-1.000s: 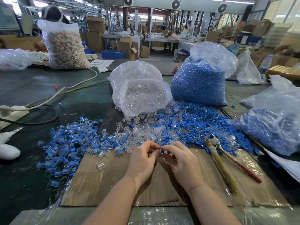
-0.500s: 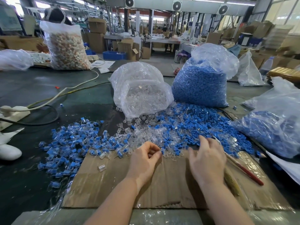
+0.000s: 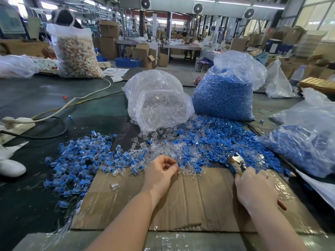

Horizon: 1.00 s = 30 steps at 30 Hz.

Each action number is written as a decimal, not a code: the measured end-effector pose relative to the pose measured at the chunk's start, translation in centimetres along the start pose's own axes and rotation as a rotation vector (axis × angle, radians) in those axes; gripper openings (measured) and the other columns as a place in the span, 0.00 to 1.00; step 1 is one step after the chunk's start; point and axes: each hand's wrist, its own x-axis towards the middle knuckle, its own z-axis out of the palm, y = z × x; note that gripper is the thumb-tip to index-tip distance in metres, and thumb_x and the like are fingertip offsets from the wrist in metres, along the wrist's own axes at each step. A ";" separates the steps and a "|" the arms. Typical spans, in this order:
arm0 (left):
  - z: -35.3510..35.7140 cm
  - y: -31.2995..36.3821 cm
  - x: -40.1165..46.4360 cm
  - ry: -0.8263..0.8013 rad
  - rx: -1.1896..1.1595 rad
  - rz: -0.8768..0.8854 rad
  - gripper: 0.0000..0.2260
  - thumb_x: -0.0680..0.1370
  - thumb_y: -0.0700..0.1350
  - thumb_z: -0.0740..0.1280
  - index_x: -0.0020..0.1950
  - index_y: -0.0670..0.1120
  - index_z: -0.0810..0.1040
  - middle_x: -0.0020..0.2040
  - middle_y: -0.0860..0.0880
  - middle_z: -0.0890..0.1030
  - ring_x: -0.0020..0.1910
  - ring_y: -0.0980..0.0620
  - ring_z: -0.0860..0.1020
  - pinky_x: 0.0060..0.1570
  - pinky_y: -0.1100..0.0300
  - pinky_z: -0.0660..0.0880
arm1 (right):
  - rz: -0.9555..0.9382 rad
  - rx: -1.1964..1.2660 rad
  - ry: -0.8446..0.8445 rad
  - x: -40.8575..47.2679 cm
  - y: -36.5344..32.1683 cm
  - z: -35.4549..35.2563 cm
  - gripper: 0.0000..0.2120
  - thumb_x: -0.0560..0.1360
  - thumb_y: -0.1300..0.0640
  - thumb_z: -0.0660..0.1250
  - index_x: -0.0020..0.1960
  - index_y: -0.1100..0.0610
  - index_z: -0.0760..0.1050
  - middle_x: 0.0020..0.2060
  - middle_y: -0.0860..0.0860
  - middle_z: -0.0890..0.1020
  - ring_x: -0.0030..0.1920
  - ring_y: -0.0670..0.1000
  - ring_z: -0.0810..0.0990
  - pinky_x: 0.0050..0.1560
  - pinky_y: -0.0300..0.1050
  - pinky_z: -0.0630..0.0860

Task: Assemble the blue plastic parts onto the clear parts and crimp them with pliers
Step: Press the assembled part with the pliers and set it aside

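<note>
Blue-and-clear piece is seemingly pinched by the left hand (image 3: 160, 169); pliers (image 3: 237, 163) at 3 o'clock are gripped by the right hand (image 3: 256, 187) — jaws should be squared before crimping.

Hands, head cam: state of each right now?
Left hand: fingers curled, pinching something small at the fingertips; what it is cannot be told.
Right hand: grips the pliers by the handles.

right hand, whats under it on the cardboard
The right hand grips the pliers: the metal head pokes out past the fingers and a red handle tip shows behind the wrist. The handles' middle and the cardboard beneath are covered.
</note>
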 end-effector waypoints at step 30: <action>-0.8 -0.4 2.0 0.140 -0.346 -0.235 0.03 0.76 0.33 0.65 0.43 0.38 0.76 0.25 0.48 0.77 0.22 0.55 0.75 0.22 0.65 0.71 | -0.366 0.615 -0.898 -2.6 -6.7 -6.3 0.04 0.71 0.63 0.60 0.45 0.57 0.68 0.36 0.54 0.75 0.29 0.49 0.73 0.24 0.37 0.65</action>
